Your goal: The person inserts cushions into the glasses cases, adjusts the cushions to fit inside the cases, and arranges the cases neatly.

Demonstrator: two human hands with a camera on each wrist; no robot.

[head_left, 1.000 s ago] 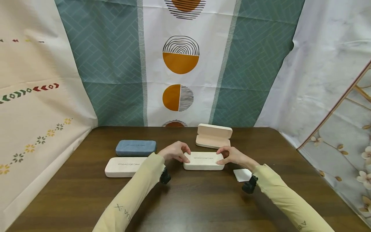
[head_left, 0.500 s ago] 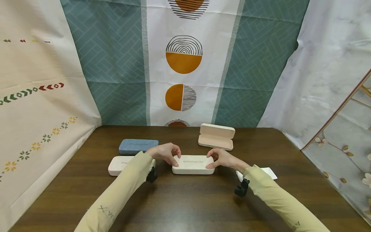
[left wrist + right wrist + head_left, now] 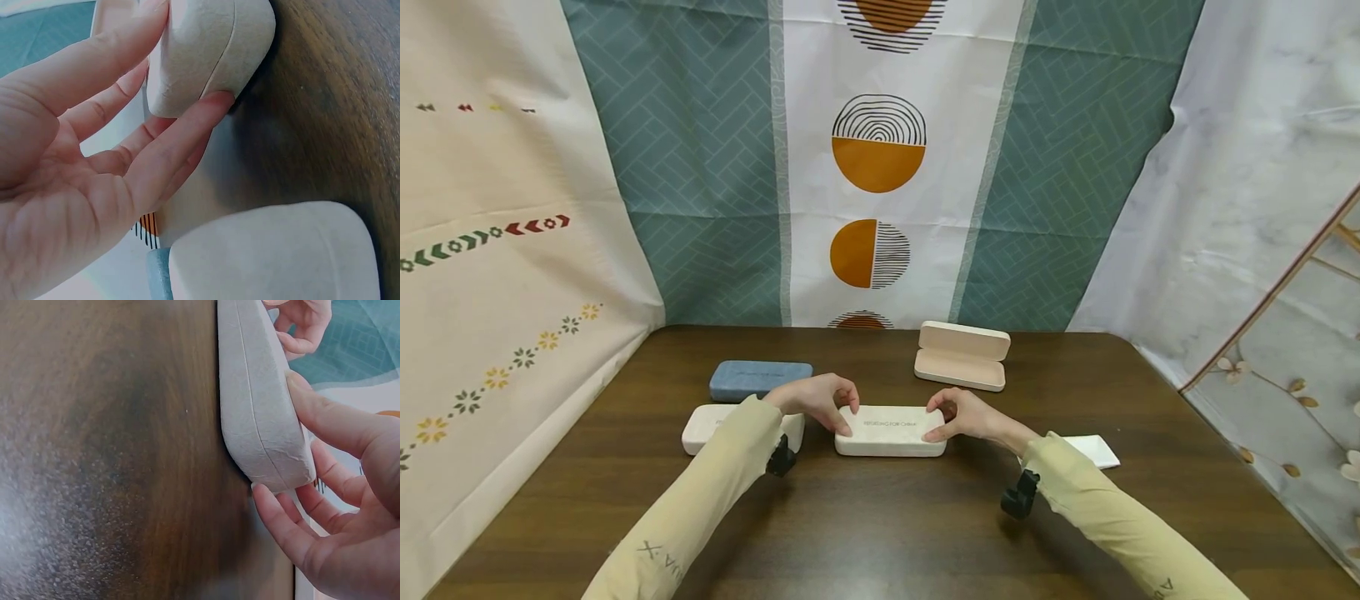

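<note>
A closed white glasses case (image 3: 891, 432) with dark lettering on its lid lies lengthwise at the middle of the table. At its left end my left hand (image 3: 820, 398) grips it, thumb on the lid and fingers around the end. My right hand (image 3: 968, 417) holds the opposite end the same way. In the left wrist view, a fingertip meets the seam of the case (image 3: 200, 56). The right wrist view shows the case (image 3: 259, 400) low over the wood, its lid seam running along the side.
Left of the hands are a second white case (image 3: 700, 423), partly behind the left sleeve, and a blue case (image 3: 752, 377) beyond it. An opened case with a pink lining (image 3: 961, 362) stands at the back. A white cloth (image 3: 1096, 451) lies under the right forearm.
Both hands have moved the white glasses case to the left and a little nearer. More of the white cloth shows beside the right sleeve. The head view has shifted slightly.
</note>
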